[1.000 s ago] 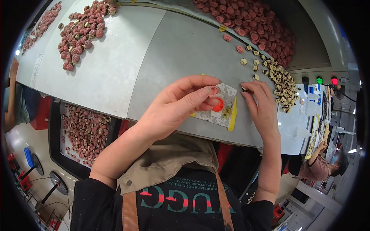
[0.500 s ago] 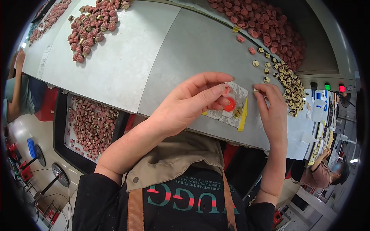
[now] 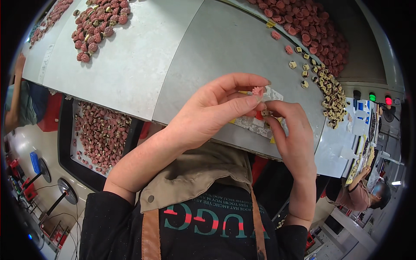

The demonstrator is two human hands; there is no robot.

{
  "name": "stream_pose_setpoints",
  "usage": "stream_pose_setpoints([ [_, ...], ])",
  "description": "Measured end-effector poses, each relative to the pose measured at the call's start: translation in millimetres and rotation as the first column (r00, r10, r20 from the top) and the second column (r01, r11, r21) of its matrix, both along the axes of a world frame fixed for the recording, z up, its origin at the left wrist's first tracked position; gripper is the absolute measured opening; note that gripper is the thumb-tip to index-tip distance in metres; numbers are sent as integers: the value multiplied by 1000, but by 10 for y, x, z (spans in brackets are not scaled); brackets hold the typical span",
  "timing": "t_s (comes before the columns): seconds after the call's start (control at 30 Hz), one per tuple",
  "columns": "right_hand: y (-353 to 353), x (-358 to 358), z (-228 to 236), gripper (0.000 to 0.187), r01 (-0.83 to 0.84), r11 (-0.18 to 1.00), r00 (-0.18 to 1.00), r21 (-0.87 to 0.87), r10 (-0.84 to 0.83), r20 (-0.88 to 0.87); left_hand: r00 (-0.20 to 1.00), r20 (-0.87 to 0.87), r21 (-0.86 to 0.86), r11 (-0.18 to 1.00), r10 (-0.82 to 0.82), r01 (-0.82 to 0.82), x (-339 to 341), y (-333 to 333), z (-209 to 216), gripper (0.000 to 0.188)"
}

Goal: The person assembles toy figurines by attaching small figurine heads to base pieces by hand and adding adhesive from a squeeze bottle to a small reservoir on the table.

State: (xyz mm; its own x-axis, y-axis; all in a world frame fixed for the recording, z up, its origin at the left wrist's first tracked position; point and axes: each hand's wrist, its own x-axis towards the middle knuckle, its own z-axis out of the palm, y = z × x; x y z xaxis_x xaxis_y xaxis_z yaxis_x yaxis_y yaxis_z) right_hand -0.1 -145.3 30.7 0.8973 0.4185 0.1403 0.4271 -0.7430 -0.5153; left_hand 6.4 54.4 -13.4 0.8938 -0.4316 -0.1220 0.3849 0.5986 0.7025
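Between the thumb and fingers of my left hand (image 3: pixel 212 108) is a pink ridged cap (image 3: pixel 257 91), held over a speckled board (image 3: pixel 274 94). My right hand (image 3: pixel 297 130) has come up close beside it, thumb and index finger pinching a small cream-and-dark piece (image 3: pixel 265 112). Under the fingers, a bit of a red round thing (image 3: pixel 259 115) shows on the board; most of it is hidden by my hands. To the right of my hands lies a heap of cream-and-dark pieces (image 3: pixel 333 97), with several loose ones at its left side.
A large pile of pink caps (image 3: pixel 316 34) fills the far right, two loose caps near it. Joined pink-and-dark pieces (image 3: pixel 95 30) lie at the far left of the metal table (image 3: pixel 190 56). A black tray (image 3: pixel 65 151) below holds more. Other people work at both sides.
My right hand has moved left, from beside the board to my left hand, carrying the small piece. My left hand keeps its pinch on the pink cap, which now shows more clearly.
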Motion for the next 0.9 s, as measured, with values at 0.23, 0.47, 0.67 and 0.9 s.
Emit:
stream_pose_setpoints([
  [0.23,58,-2,0,26,0,999,991,-49,6,134,999,-32,-96,995,-25,21,22,42,-30,32],
  [0.47,64,-6,-41,20,16,996,997,-92,-9,79,999,-32,-93,996,-4,1,19,9,-46,32],
  [0.67,14,-24,-42,19,-2,997,998,-80,7,57,998,-28,-69,996,-55,53,29,37,-41,33],
  [0.9,-7,-26,16,18,188,866,976,463,-111,-187,999,-40,-36,999,-27,25,29,-13,48,32],
])
